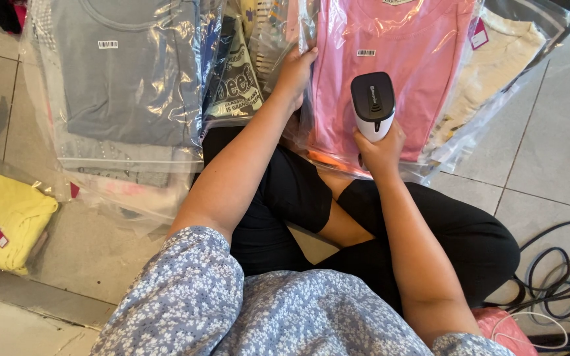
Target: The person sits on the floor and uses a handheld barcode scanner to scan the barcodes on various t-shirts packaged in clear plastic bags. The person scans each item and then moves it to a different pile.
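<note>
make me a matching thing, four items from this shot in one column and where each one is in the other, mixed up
Things:
1. barcode scanner
2. pink bagged shirt
3. yellow garment
4. black cables

Places:
A. on the floor at the far left
B. on the tiles at the right edge
C. gripped in the right hand
D. steadied at its edge by the left hand

Pairs: 1-C, 2-D, 3-A, 4-B

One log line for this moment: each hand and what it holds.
left hand: grips edge of bagged pink shirt | right hand: holds barcode scanner, over the shirt | posture: seated cross-legged on floor
</note>
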